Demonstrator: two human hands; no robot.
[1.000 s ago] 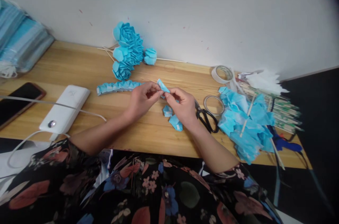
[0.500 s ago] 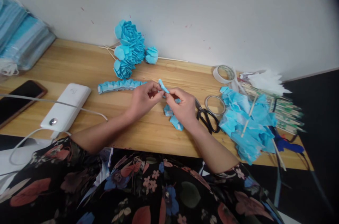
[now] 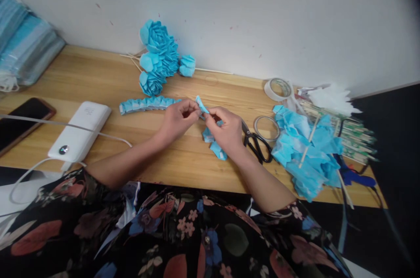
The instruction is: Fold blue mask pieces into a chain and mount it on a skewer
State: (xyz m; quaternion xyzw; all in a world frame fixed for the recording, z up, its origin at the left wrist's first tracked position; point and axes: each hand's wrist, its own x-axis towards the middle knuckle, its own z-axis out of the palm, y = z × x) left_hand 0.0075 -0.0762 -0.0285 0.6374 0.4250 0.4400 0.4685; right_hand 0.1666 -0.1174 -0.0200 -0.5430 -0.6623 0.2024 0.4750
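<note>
Between my two hands is a small folded piece of light-blue fabric [image 3: 201, 103]. My left hand [image 3: 180, 119] pinches it from the left, thumb against fingers. From the other side my right hand [image 3: 225, 127] grips it, fingers closed; the exact fold is partly hidden. A row of pleated blue pieces [image 3: 144, 105] lies on the table, its right end reaching behind my left hand. Under my right hand are a few more folded blue pieces [image 3: 218, 150], partly covered by it. Black-handled scissors [image 3: 257, 146] lie just right of my right hand.
Blue fabric flowers [image 3: 157, 57] on sticks lie near the wall. Tape rolls [image 3: 267, 128], crumpled blue fabric [image 3: 305, 151], a bundle of wrapped sticks [image 3: 357, 138] and a blue-handled tool [image 3: 359, 179] are at right. A power bank [image 3: 80, 131], phone [image 3: 24, 120] and packed masks [image 3: 29, 46] stand left.
Both hands stay nearly in place, still holding the folded blue piece. The view has shifted very slightly; nothing on the table has visibly moved.
</note>
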